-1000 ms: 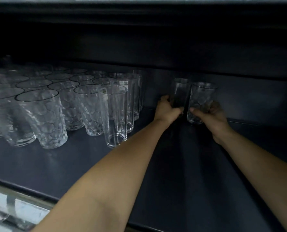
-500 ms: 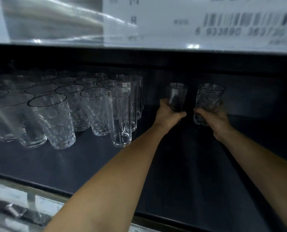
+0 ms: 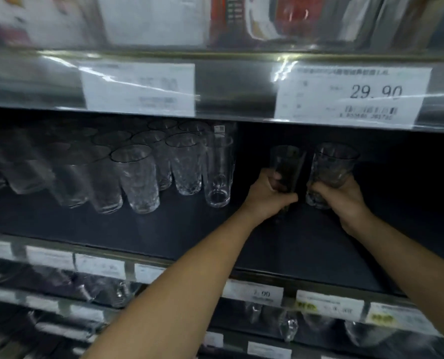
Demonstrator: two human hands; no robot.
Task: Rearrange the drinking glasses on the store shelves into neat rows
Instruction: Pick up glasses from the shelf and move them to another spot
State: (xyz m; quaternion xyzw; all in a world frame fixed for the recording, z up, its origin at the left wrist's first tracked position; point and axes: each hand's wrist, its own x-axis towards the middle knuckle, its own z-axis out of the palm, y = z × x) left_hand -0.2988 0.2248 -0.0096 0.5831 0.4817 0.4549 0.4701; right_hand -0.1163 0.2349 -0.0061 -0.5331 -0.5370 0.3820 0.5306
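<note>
Both my arms reach into a dark shelf (image 3: 163,229). My left hand (image 3: 268,196) grips the lower part of a plain tall glass (image 3: 287,161). My right hand (image 3: 341,196) grips a patterned tumbler (image 3: 332,164) right beside it. Both glasses stand upright, close together, at the right of the shelf; whether they touch the shelf I cannot tell. To the left, several patterned tumblers (image 3: 137,177) stand in rows, with a column of tall plain glasses (image 3: 219,172) at their right end.
The shelf above carries price labels (image 3: 350,94) on its front rail, and boxed goods stand on top. Below, a label rail (image 3: 254,291) fronts a lower shelf holding more glassware (image 3: 288,325). The dark shelf right of my hands holds nothing visible.
The view has tilted up and pulled back, bringing the upper and lower shelves into sight. Both hands keep their grip on the two glasses, which have come nearer the shelf front.
</note>
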